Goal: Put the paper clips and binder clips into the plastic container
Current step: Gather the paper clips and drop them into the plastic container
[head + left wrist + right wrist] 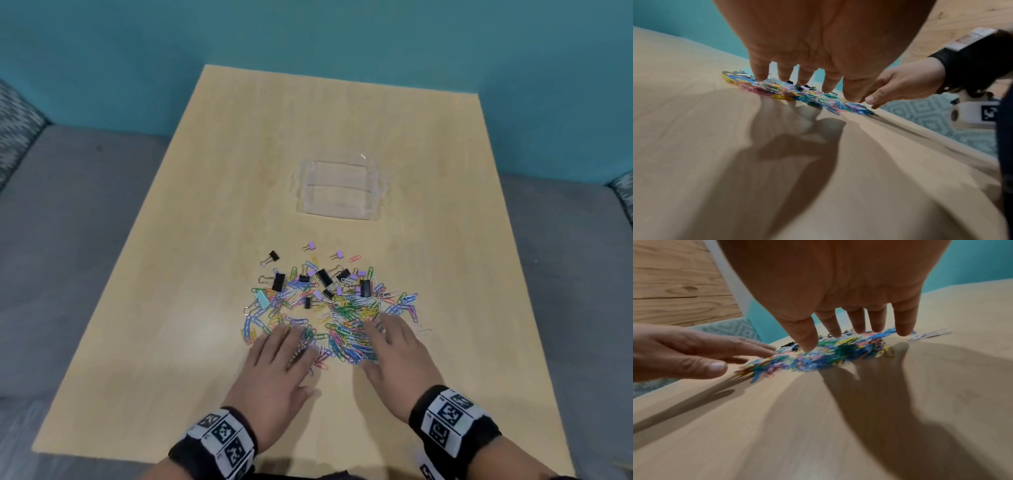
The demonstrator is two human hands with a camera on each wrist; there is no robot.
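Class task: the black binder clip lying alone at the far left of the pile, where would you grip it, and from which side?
Pinch the black body of the binder clip from above, across its flat sides. Its wire handles trail toward the near left and lie thin and flat on the table, and it lies apart from the pile.

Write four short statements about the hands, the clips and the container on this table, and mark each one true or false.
1. The plastic container already holds a heap of clips. False: it looks empty, and the clips lie on the table.
2. Both hands reach the near edge of the paper clips with fingers spread. True: left hand, right hand.
3. The black binder clips lie on the far side of the pile, toward the container. True.
4. The right hand holds the container. False: the container stands apart, beyond the pile, untouched.
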